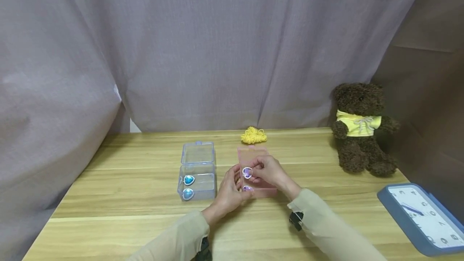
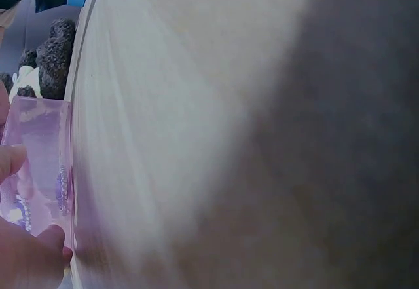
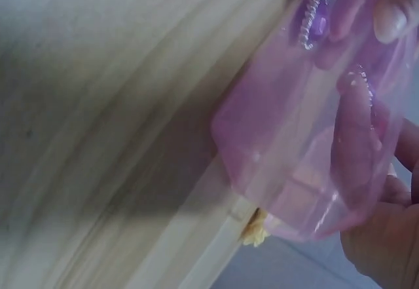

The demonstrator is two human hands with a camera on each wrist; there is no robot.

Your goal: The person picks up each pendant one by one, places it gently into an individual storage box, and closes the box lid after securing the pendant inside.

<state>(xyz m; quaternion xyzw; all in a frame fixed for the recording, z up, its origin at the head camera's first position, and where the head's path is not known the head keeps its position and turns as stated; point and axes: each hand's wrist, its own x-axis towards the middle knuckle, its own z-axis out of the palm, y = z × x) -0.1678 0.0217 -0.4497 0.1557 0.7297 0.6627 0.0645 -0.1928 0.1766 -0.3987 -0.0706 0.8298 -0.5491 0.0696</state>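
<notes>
Rhinestone (image 1: 246,172): purple and bead-rimmed, just right of centre in the lower half of the head view, over the pink box (image 1: 264,193).
Right hand (image 1: 270,170): I see thumb and fingertips pinching that stone by its right edge.
Left hand (image 1: 229,190): curled round the box's left side, thumb at its front.
Lid (image 1: 253,154): tipped back toward the top of the frame, partly behind the right hand.
Second purple rhinestone (image 1: 248,188): in the box's lower left corner, partly hidden.
Blue-tinted box (image 1: 201,194): lid back too, further left in the frame, two blue heart rhinestones (image 1: 187,193) along its left side.
Pinch: I'd keep it light and on the bead rim; hard facets would probably slip.
Walls: I'd brace them gently, since so light a box could skid if knuckles catch it.
Depth: I can't tell whether the stone touches the floor inside; the right wrist view, through pink plastic, is my best check.
</notes>
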